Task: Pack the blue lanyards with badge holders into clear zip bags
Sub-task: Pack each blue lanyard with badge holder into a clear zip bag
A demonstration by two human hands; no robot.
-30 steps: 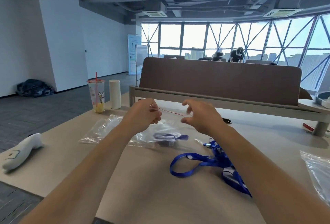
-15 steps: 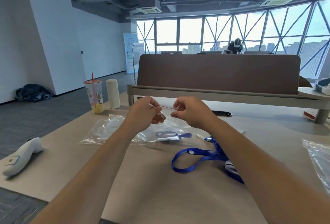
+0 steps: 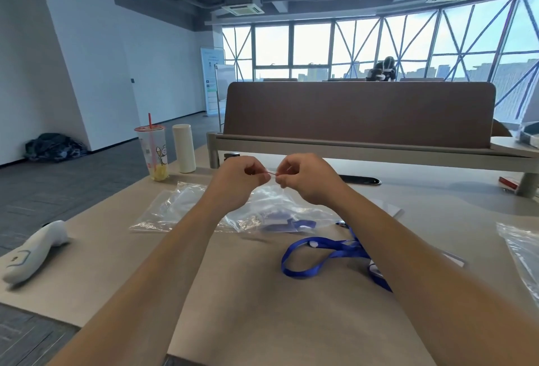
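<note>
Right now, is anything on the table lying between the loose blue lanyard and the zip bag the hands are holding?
Nothing visible does. The loose blue lanyard lies just on the near side of the zip bag, with only bare table between them. Both the left hand and right hand pinch the bag's red seal strip.

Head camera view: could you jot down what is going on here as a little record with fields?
left hand: pinching the red seal strip of a clear zip bag
right hand: pinching the same strip, close beside the left
bag contents: a folded blue lanyard
loose blue lanyard: on the table, unpacked
table's left end: drink cup, white cylinder, white handheld device
</note>
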